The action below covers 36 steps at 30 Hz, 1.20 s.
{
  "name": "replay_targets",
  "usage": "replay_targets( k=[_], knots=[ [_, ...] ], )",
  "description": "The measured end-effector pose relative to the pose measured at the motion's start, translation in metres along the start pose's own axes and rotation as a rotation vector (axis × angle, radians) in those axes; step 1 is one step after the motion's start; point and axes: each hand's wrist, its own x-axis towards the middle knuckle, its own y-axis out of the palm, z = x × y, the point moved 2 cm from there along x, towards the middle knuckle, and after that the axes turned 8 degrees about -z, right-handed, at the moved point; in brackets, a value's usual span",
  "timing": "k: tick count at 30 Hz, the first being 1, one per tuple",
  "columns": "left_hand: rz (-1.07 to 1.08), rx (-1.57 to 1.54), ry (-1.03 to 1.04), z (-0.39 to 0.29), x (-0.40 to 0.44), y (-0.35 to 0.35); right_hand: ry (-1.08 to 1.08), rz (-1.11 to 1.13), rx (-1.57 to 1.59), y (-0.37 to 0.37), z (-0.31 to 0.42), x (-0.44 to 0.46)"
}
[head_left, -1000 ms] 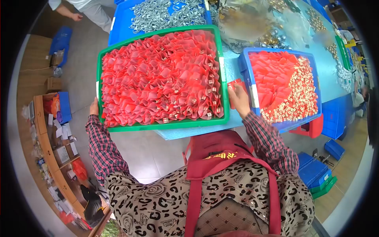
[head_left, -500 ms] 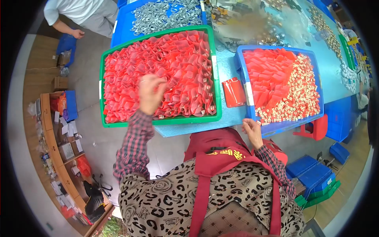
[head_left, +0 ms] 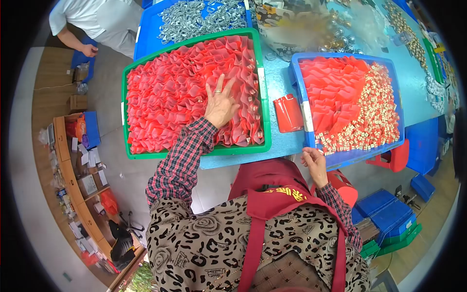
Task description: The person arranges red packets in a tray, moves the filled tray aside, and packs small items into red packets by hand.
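My left hand [head_left: 222,106] rests with spread fingers on the red gauzy pieces [head_left: 168,92] that fill the green tray [head_left: 199,152]. A ring shows on one of its fingers. My right hand [head_left: 314,164] is at the near left corner of the blue tray [head_left: 350,158], fingers pinched on a small red-and-white piece [head_left: 320,152]. That blue tray holds red gauzy pieces [head_left: 333,92] on its left and many small cream-and-red pieces [head_left: 377,112] on its right. Between the trays, a flat red packet [head_left: 288,114] lies on the blue table.
Behind the green tray, a blue tray [head_left: 146,36] holds metal buckles [head_left: 202,19]. Plastic bags and metal parts [head_left: 340,39] lie at the table's back. Another person [head_left: 104,22] stands at the upper left. A red stool [head_left: 394,158] and blue bins [head_left: 389,216] are at the right.
My left hand has gone from the green tray's outer edge onto the red pieces, spreading its fingers. My right hand has left the red packet for the blue tray's corner. The other person has moved further into view.
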Motion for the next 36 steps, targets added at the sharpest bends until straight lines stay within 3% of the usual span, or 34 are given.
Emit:
replay_targets(
  k=[6,10,11,14,15,21,25,31,36],
  knots=[
    [-0.095,0.07,-0.059,-0.005,-0.022,-0.009,-0.002,0.006,-0.017,-0.003,0.0,0.015],
    [-0.128,0.267,0.049,0.009,0.006,0.002,-0.036,0.024,-0.026,0.012,0.019,0.023],
    [-0.073,0.224,0.06,0.016,0.012,0.009,-0.061,-0.018,-0.157,0.013,0.022,0.026],
    [-0.043,-0.132,-0.053,0.031,0.034,0.004,0.057,-0.036,-0.096,0.024,0.048,0.029],
    [-0.196,-0.195,-0.102,0.036,0.033,0.013,0.011,-0.025,-0.012,0.026,0.051,0.031],
    [-0.334,-0.146,-0.196,0.041,0.036,0.016,-0.013,-0.023,-0.047,0.028,0.061,0.04],
    [-0.2,-0.135,-0.138,0.028,0.038,0.01,0.082,-0.015,0.108,0.024,0.059,0.04],
    [-0.372,-0.145,-0.139,-0.011,0.045,-0.058,-0.004,0.021,0.101,0.006,0.063,0.032],
    [-0.426,-0.458,0.043,-0.086,0.027,-0.075,-0.036,0.065,0.104,-0.018,0.061,0.019]
  ],
)
